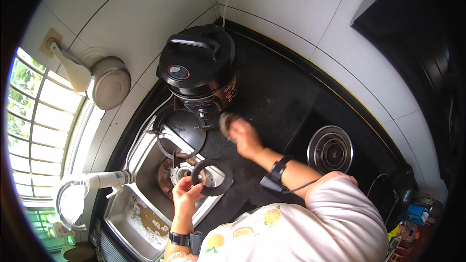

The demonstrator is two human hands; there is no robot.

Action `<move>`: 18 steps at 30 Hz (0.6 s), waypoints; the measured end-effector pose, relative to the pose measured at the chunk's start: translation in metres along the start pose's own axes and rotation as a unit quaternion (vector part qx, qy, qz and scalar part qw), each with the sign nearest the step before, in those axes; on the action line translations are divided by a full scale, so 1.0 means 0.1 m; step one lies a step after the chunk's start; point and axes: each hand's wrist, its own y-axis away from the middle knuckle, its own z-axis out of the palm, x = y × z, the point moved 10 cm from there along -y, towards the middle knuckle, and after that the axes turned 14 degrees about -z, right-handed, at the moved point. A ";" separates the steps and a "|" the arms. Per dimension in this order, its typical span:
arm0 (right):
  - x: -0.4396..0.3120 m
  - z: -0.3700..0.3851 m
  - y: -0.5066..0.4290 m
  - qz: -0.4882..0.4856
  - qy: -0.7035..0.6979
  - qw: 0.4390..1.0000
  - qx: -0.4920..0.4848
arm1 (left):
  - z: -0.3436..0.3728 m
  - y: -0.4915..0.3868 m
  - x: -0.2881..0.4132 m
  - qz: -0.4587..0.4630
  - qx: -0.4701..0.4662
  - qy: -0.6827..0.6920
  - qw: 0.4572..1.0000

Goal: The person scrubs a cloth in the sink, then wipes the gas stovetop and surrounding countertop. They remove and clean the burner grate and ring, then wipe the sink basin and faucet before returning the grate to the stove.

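My left hand [185,193] grips the edge of a flat dark ring [226,177], holding it above the edge of the steel sink [214,203]. A brownish scouring pad [227,123], blurred by motion, is in my right hand [247,138]. This hand is over the black countertop, in front of an electric pressure cooker [198,65]. Below the ring, a rust-stained burner part [165,180] with a pale metal centre [178,173] lies at the sink. A dark pan-support ring [167,151] with prongs rests over the sink's far edge.
Foamy brownish water [147,222] lies in the near basin. A white faucet [105,180] reaches over the sink at left. A saucepan [111,83] and a pale spatula [74,71] hang on the wall. A gas burner [331,151] sits at right, with a dark pan [397,196] beyond it.
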 end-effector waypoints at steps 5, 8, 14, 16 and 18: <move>-0.91 0.57 0.01 0.119 -0.267 0.951 -0.101 | -0.46 0.39 -0.05 0.042 0.024 0.100 0.994; -0.30 0.26 0.08 0.328 -0.546 0.771 0.036 | -0.59 0.58 -0.02 0.077 0.005 0.105 0.992; 2.20 -1.84 0.53 0.397 -0.218 0.877 0.159 | -0.94 0.84 -0.16 0.104 -0.004 0.121 0.987; 2.43 -1.94 0.74 0.386 -0.258 0.853 0.236 | -1.04 0.88 -0.26 0.096 0.016 0.124 0.987; 2.00 -1.88 0.64 0.248 -0.080 0.949 0.180 | -1.11 0.91 -0.29 0.094 0.038 0.125 0.987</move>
